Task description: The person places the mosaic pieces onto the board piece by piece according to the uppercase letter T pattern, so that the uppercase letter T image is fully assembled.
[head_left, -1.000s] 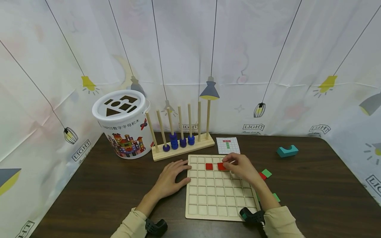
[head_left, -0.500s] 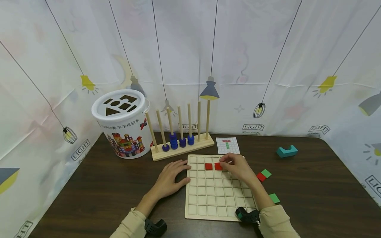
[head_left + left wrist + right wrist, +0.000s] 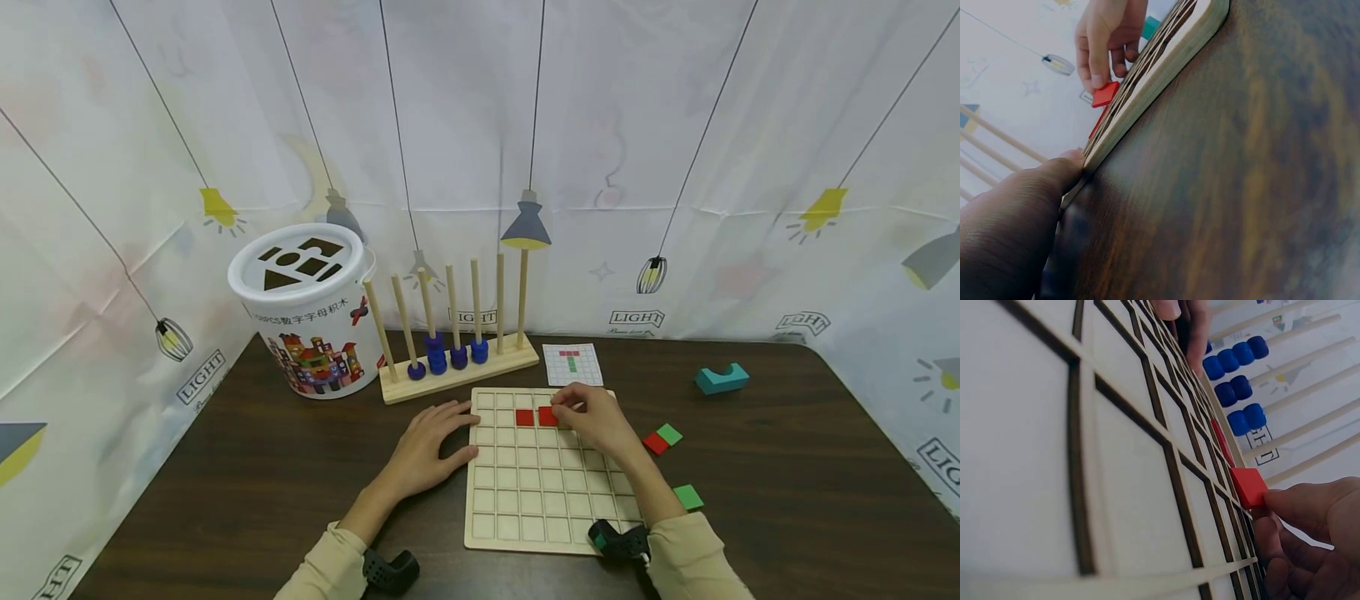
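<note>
Pinched red tile (image 3: 547,417) shifted left, board (image 3: 531,480) unmoved

The grid board (image 3: 532,503) is pale, matt wood; the surface (image 3: 225,483) shows dark wood grain with a soft sheen. The held red tile (image 3: 1249,486) looks smooth, perhaps painted wood. The bucket (image 3: 315,307) seems plastic, the backdrop (image 3: 675,100) creased cloth.

Board (image 3: 507,481): right edge partly hidden by right forearm (image 3: 651,485). Worktop (image 3: 225,500): near edge cut off, head view.
</note>
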`<state>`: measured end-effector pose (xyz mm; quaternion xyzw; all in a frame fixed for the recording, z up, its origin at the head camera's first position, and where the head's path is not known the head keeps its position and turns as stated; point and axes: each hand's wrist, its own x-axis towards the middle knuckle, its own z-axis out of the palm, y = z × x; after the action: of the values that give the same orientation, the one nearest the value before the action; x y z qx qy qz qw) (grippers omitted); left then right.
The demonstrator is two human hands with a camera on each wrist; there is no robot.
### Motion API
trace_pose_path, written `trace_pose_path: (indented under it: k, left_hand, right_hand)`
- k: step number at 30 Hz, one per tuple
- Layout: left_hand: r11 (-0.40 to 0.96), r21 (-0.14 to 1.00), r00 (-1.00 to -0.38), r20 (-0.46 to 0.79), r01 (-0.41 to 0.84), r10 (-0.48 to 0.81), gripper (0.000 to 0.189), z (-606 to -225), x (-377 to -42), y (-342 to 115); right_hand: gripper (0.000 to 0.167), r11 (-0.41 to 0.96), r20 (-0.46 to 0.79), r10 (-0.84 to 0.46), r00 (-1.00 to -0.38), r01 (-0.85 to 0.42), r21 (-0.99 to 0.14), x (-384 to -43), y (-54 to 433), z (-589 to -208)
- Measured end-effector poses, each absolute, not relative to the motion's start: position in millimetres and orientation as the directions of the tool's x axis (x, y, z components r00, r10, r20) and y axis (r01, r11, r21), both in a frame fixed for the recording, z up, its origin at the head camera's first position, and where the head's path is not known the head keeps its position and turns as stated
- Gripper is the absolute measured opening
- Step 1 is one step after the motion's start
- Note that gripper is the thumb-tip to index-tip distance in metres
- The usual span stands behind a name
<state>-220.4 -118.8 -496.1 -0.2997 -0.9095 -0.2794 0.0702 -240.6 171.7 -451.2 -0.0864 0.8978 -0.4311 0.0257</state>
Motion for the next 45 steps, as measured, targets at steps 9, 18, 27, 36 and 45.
trace_pose_path:
  k: [9,18,27,36,45]
  left_hand:
    - [0.659,0.462,-0.805,0.304,0.593,0.51,0.048,-496.8,-222.4,-118.4]
    - [0.653,0.469,-0.803,0.311,0.595,0.508,0.048,-496.4,-221.2,-118.9]
    - [0.661,0.463,-0.806,0.303,0.591,0.508,0.048,-495.3,-219.9,-120.0]
    - [0.653,0.477,-0.808,0.304,0.588,0.505,0.047,-496.3,-220.6,-119.8]
    - [0.649,0.481,-0.807,0.305,0.589,0.506,0.048,-496.6,-220.5,-118.3]
  right_hand:
    - [0.012,0.634,0.034,-0.177,-0.984,-0.141,-0.76,-240.6,171.6,-448.9]
    - [0.011,0.641,0.03,-0.169,-0.985,-0.133,-0.756,-239.1,169.9,-449.0]
    - [0.01,0.653,0.039,-0.167,-0.985,-0.14,-0.744,-238.6,165.8,-448.6]
    - [0.009,0.655,0.049,-0.167,-0.985,-0.148,-0.741,-236.3,163.4,-448.3]
    - [0.012,0.659,0.046,-0.171,-0.984,-0.149,-0.737,-235.4,163.7,-448.9]
